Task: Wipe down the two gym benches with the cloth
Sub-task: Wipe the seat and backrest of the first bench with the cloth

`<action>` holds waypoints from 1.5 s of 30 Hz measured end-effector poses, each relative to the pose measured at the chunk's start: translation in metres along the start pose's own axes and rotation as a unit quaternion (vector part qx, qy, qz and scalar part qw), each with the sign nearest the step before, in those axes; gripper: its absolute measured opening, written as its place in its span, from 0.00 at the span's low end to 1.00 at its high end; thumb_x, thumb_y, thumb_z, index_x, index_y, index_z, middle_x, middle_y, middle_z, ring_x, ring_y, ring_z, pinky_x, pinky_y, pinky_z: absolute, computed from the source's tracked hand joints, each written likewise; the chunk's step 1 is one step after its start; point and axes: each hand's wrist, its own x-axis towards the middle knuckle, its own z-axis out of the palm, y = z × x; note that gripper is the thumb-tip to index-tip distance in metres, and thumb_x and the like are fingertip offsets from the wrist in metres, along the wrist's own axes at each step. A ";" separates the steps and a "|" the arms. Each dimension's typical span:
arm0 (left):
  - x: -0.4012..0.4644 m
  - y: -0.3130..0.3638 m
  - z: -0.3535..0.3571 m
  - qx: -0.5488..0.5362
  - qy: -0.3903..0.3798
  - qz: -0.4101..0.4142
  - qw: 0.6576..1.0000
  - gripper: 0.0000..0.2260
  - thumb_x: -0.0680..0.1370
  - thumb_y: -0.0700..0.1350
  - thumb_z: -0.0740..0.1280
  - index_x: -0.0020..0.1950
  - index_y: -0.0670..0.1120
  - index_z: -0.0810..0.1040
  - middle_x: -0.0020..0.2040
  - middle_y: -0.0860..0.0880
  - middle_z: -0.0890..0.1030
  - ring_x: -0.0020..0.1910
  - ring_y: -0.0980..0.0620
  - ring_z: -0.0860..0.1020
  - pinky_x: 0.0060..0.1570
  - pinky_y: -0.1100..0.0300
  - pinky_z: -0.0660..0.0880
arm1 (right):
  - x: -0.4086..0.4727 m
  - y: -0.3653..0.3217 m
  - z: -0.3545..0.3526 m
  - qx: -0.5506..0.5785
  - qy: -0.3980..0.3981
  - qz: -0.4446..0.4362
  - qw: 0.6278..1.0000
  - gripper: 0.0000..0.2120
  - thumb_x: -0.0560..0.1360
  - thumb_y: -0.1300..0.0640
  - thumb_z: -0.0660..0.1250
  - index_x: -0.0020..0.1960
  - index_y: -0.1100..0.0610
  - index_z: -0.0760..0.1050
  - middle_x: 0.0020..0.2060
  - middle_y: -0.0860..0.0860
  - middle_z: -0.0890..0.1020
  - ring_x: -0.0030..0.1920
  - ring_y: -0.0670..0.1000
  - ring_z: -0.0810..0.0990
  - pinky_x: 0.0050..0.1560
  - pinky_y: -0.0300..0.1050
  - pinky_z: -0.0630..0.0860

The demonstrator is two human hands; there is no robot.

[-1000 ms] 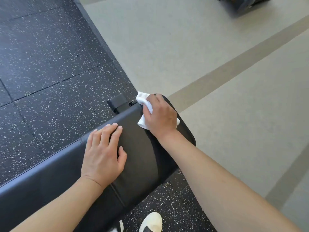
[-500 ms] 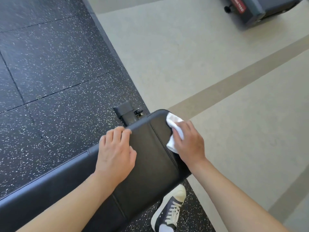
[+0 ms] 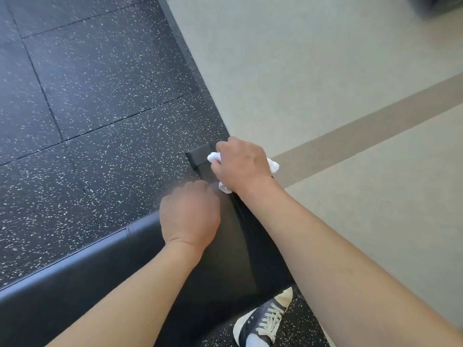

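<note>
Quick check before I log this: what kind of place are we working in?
Most likely a gym floor: a black padded bench being wiped with a white cloth, speckled black rubber floor tiles, and pale smooth flooring alongside.

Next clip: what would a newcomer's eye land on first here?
The crumpled white cloth, gripped in the right hand at the far end of the black padded gym bench, stands out most. The left hand rests on the pad just behind it. A dark lace-up sneaker shows below, on speckled black rubber flooring.
</note>
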 end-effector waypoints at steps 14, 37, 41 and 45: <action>-0.001 0.008 -0.001 0.003 0.010 -0.012 1.000 0.20 0.81 0.52 0.53 0.59 0.49 0.82 0.50 0.49 0.84 0.48 0.41 0.80 0.50 0.46 0.72 | -0.122 0.092 0.012 0.314 0.130 0.120 0.933 0.07 0.80 0.45 0.65 0.49 0.47 0.74 0.42 0.43 0.73 0.40 0.48 0.75 0.38 0.45 0.71; -0.001 0.011 0.003 0.021 0.032 -0.029 0.999 0.19 0.80 0.51 0.52 0.59 0.49 0.80 0.49 0.49 0.83 0.46 0.41 0.78 0.46 0.47 0.71 | -0.177 0.134 0.037 0.452 0.036 0.207 0.867 0.12 0.83 0.44 0.64 0.44 0.49 0.76 0.38 0.45 0.78 0.39 0.48 0.78 0.37 0.42 0.72; -0.001 0.012 0.004 0.026 0.023 -0.028 0.999 0.21 0.80 0.52 0.50 0.60 0.49 0.80 0.51 0.48 0.83 0.48 0.40 0.79 0.48 0.46 0.72 | -0.193 0.134 0.042 0.424 0.051 0.233 0.874 0.11 0.82 0.44 0.63 0.44 0.47 0.75 0.39 0.44 0.78 0.40 0.47 0.78 0.36 0.35 0.69; -0.002 0.012 0.003 0.018 0.028 -0.035 0.999 0.22 0.80 0.53 0.48 0.60 0.50 0.79 0.53 0.50 0.83 0.51 0.41 0.79 0.50 0.46 0.73 | -0.132 0.120 0.030 0.432 0.057 0.224 0.872 0.14 0.81 0.43 0.63 0.39 0.48 0.72 0.36 0.45 0.76 0.39 0.47 0.75 0.37 0.40 0.69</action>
